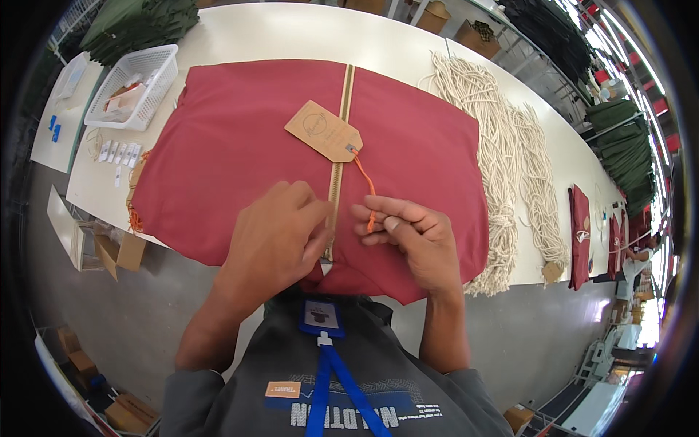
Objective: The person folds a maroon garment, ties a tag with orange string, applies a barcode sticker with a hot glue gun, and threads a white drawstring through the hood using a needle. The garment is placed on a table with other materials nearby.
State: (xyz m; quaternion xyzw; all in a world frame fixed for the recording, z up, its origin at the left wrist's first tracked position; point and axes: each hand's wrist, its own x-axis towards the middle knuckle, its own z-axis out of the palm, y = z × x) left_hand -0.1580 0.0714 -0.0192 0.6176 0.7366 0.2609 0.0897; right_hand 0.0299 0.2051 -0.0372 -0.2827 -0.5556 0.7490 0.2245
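Observation:
A dark red fabric bag (240, 120) lies spread on the table before me, with a brass-coloured zipper (347, 95) running down its middle. On top of it, across the zipper, rests a brown cardboard hang tag (317, 130). An orange cord (366, 177) leads from the tag's eyelet to my right hand (419, 237), whose fingertips pinch its knotted end. My left hand (277, 237) is just left of the zipper's near part, fingers curled together with the back of the hand upward. Whatever its fingertips hold, if anything, is hidden.
Bundles of cream cord (495, 175) lie right of the bag on the white table (291, 28). At left stand a white plastic basket (166, 81) and a stack of dark green fabric (138, 29). Folded red pieces (579, 237) lie farther right, with another person (641, 255) beyond.

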